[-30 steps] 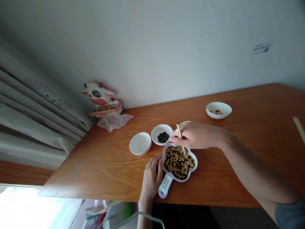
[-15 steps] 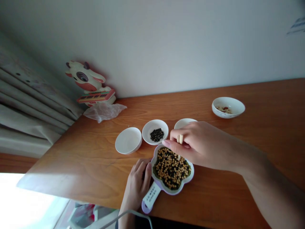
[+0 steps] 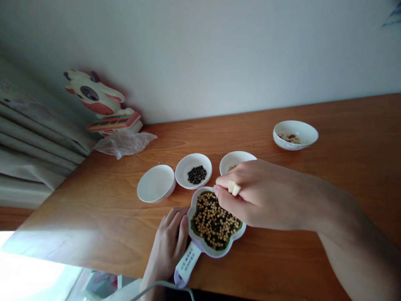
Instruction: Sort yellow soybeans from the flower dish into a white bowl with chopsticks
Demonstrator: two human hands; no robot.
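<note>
My right hand (image 3: 250, 192) is closed around wooden chopsticks (image 3: 234, 188), whose blunt ends poke up between the fingers while the tips are hidden beneath the hand. Below it lies a flower-shaped white and lilac pan (image 3: 189, 259) with a short handle, filled with a mix of yellow and dark beans (image 3: 216, 221). Curled at the pan's left rim, my left hand (image 3: 171, 238) grips its edge. Just behind stand a white bowl (image 3: 156, 184) with nothing visible inside, a bowl (image 3: 194, 159) of black beans (image 3: 197, 174), and a bowl (image 3: 236, 156) of pale beans, partly covered by my right hand.
Farther back on the right, a white bowl (image 3: 296, 133) holds pale pieces and a reddish one. A cow-shaped toy keyboard (image 3: 103, 104) and a clear plastic bag (image 3: 125, 144) are at the back left, near a curtain (image 3: 40, 167). A grey cable (image 3: 163, 284) crosses my left forearm.
The view has shifted, so the table's things sit farther left. My right hand has turned with the chopsticks; a tip seen over the pan before is now hidden. My left hand stays at the rim.
</note>
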